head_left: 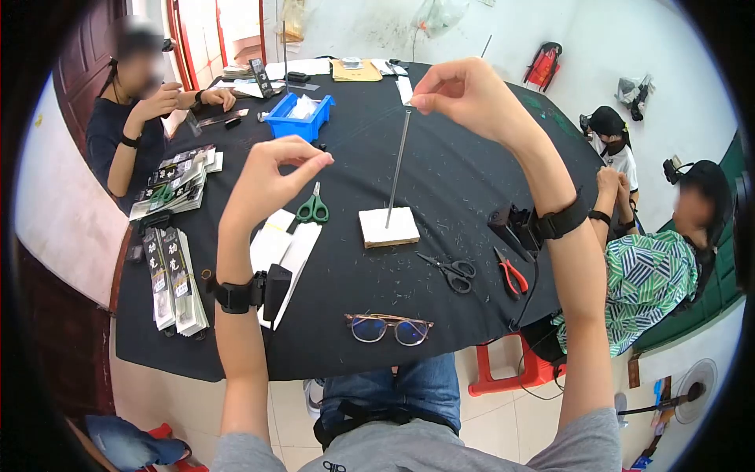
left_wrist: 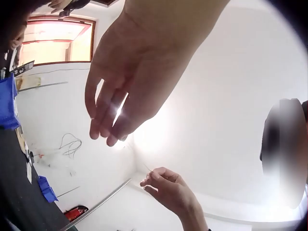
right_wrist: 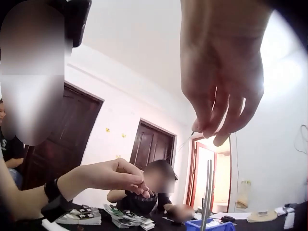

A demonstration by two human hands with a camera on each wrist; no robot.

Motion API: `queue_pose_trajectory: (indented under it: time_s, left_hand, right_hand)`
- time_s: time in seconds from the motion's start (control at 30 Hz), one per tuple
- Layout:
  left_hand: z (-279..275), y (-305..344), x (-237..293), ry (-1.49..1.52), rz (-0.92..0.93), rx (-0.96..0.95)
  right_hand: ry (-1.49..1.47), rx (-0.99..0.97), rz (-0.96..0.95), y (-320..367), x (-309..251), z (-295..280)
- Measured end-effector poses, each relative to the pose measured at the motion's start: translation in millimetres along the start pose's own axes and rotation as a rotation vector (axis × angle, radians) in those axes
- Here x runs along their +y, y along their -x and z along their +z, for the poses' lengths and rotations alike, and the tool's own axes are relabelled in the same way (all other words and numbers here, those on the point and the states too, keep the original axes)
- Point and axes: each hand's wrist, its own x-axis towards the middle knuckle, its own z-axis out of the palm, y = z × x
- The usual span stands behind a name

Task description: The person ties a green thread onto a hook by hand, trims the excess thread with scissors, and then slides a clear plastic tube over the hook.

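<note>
My left hand (head_left: 271, 177) and right hand (head_left: 464, 98) are raised above the table, thumb and fingertips pinched together. A very thin, pale strand (right_wrist: 182, 144) runs from the right fingertips toward the left ones; it barely shows, and its exact kind is unclear. Between the hands an upright metal rod (head_left: 399, 169) stands in a white block (head_left: 389, 226), its top just below and left of the right fingertips. Green-handled scissors (head_left: 312, 209) lie near the left wrist, on white paper strips (head_left: 292, 263).
Black scissors (head_left: 452, 272), red-handled pliers (head_left: 511, 274) and eyeglasses (head_left: 388, 329) lie along the near side of the black-covered table (head_left: 346, 259). A blue bin (head_left: 300, 118) stands behind the left hand. Packaged bundles (head_left: 174, 282) lie at left; other people sit around the table.
</note>
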Motion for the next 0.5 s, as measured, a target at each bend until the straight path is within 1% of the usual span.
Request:
queue_pose_trajectory:
  time_s: [0.03, 0.1, 0.2, 0.33, 0.4, 0.5]
  left_hand:
    - [2.5, -1.4, -6.7, 0.003, -0.002, 0.002]
    - [5.8, -1.7, -17.2, 0.102, -0.057, -0.044]
    - [3.7, -3.2, -20.9, 0.089, -0.077, -0.062]
    - [3.1, -2.4, -23.1, 0.128, -0.114, -0.072]
    - [4.3, -2.4, -24.2, 0.132, -0.114, -0.072]
    - [8.1, -2.2, -27.3, 0.139, -0.110, -0.075]
  right_hand:
    - [0.001, -0.004, 0.000, -2.0, 2.3, 1.5]
    - [-0.037, 0.005, -0.047, -2.3, 6.5, 5.2]
    - [-0.071, 0.016, -0.073, -2.9, 9.6, 9.2]
    - [-0.066, -0.001, -0.061, -2.9, 7.2, 9.7]
    - [-0.081, -0.071, 0.016, -2.9, 6.0, 7.9]
    - [-0.075, -0.075, 0.003, -4.6, 10.4, 7.9]
